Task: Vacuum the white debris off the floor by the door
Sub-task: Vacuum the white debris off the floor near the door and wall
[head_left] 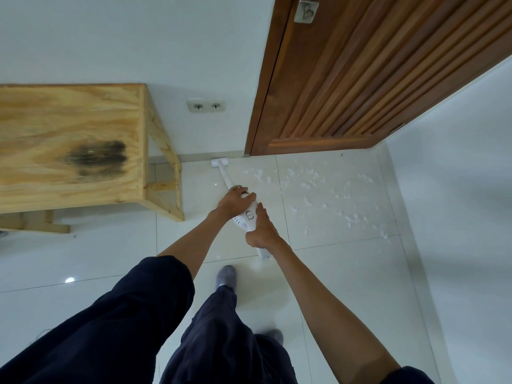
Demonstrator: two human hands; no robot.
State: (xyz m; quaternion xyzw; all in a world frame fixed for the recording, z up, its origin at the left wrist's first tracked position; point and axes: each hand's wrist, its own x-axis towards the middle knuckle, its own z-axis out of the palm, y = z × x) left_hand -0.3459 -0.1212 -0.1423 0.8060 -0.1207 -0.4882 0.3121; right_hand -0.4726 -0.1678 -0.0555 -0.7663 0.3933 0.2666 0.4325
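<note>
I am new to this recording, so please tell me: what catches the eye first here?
Two bare hands, left hand and right hand, grip a white handheld vacuum at centre. Scattered white debris litters the glossy tiled floor before the brown slatted wooden door.

No readable text, label, brand, number or sign anywhere. Grey oval button on the white plastic handheld vacuum bare of any legible marking; white double wall socket, left of the vacuum's nozzle, likewise unmarked.
</note>
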